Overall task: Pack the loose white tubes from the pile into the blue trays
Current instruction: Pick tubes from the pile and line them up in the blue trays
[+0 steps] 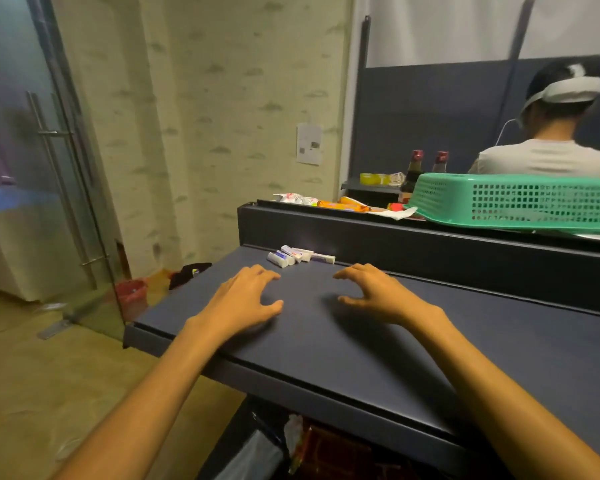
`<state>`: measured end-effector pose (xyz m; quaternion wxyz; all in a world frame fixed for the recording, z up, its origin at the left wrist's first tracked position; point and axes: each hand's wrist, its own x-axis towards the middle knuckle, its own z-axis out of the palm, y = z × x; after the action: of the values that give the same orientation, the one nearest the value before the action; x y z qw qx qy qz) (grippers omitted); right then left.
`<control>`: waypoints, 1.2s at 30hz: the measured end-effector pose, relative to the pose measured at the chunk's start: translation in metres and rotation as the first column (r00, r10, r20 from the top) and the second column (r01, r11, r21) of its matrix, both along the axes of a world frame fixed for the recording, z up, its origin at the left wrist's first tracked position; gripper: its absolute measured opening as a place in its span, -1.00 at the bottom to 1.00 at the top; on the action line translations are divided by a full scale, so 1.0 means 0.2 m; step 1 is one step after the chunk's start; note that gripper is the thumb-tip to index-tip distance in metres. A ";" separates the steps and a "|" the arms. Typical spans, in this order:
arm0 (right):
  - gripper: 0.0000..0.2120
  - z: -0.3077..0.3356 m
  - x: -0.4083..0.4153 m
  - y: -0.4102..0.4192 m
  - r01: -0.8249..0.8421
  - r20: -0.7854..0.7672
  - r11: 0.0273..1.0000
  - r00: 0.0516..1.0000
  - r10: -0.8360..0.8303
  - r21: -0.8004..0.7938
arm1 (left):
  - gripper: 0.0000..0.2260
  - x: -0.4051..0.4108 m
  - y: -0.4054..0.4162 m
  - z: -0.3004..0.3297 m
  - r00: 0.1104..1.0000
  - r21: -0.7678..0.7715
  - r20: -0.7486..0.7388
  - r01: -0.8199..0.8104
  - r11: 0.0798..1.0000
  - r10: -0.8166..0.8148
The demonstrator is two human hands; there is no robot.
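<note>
Far left: frosted glass door [21,161] with a long vertical metal handle [51,174], reaching down to the yellowish floor [32,375]. Beside its lower edge, a red bin [132,296] on the floor, close to the left end of the dark blue tabletop [361,348]. Behind, a pale patterned wall [222,98] bearing a small white paper notice [309,143].

On the tabletop, left hand [243,299] palm down, fingers spread and only lightly bent, gripping nothing, fingertips near the tubes but apart from them. Just beyond those fingertips, against the raised back ledge of the tabletop: small pile of white tubes [298,256], lying flat and touching one another, some with blue and red print. No blue trays anywhere in view.

Right of centre, right hand [374,292] raised a little above the surface, fingers arched and separated, thumb apart, holding nothing; also near the tubes, not touching.

Above the back ledge, on a higher shelf [326,216]: crumpled wrappers and orange packets [347,204], then two dark bottles with red caps [416,171] standing upright further back, then a green perforated basket [520,199] turned upside down. Far right, beyond the basket: a person seen from behind [548,157] in a white shirt, wearing a white headband strap. Under the tabletop, at the bottom edge, crumpled plastic packaging [291,445], details too dark to tell.
</note>
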<state>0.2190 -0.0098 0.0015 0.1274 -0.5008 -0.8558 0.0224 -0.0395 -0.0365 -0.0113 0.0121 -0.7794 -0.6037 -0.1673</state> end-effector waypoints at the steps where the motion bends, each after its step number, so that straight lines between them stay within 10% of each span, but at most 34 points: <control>1: -0.52 0.00 -0.04 0.01 0.025 0.001 1.000 1.000 -0.025 -0.007 | -0.49 -0.05 0.04 0.00 1.000 -0.010 0.005 0.018 1.000 -0.018; 36: -0.56 0.00 -0.10 0.53 0.283 -0.023 0.958 0.959 -0.284 -0.043 | -0.64 -0.01 0.99 -0.01 0.949 -0.041 -0.033 0.311 0.950 -0.312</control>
<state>0.1988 0.0962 0.0016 0.1319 -0.6201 -0.7728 0.0280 -0.0413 0.1607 -0.0126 -0.0163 -0.8681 -0.4757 -0.1411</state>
